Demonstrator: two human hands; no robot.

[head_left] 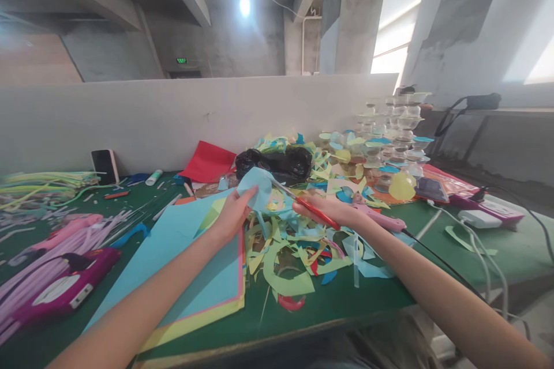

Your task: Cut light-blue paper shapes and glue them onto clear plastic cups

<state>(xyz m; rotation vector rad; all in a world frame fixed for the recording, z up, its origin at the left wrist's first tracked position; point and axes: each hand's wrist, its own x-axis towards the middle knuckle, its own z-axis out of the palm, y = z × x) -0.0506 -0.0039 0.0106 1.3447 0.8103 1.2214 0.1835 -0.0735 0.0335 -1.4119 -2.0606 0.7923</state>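
My left hand (234,211) pinches a light blue paper piece (256,185) and holds it up over the table. My right hand (335,211) is closed around red-handled scissors (309,206), whose blades point left and up into the blue paper. Both hands hover above a heap of coloured paper scraps (288,253) in green, yellow and blue. A stack of large paper sheets (194,277), light blue on top, lies under my left forearm.
A green table (346,300) carries a black plastic bag (277,164), a red sheet (208,162), clear cups stacked in towers (396,138), a pink glue gun (383,220) with cable, a magenta tool (64,288), pipe cleaners (43,184), a phone (105,165). A grey wall runs behind.
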